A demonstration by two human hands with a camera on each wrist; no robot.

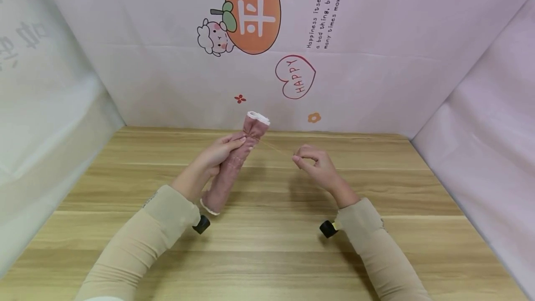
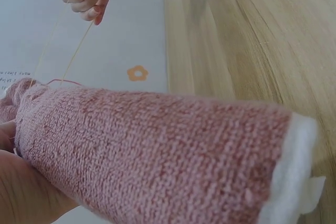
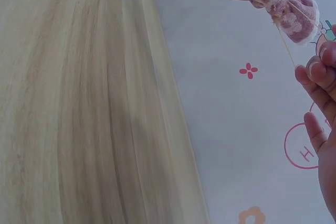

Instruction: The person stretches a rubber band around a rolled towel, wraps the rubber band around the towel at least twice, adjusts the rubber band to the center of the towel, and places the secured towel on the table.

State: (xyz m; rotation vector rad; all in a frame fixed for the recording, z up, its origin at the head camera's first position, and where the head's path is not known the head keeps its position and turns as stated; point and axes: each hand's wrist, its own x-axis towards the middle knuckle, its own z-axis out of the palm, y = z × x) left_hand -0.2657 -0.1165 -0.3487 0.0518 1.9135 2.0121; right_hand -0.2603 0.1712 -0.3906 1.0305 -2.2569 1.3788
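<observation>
A pink towel with white edges is rolled into a tube and held at a slant above the table. My left hand grips it near the upper end, with the thumb just below a pinched-in neck. From that neck a thin yellowish rubber band runs taut to my right hand, whose curled fingers hold its far end. Two separate strands of the band show in the left wrist view. Above the neck the towel's end flares out, as the right wrist view shows.
Below the hands lies a wood-grain table. Behind it rises a white backdrop with printed cartoons and lettering, and pale cloth hangs at the sides. Small black cameras sit at both wrists.
</observation>
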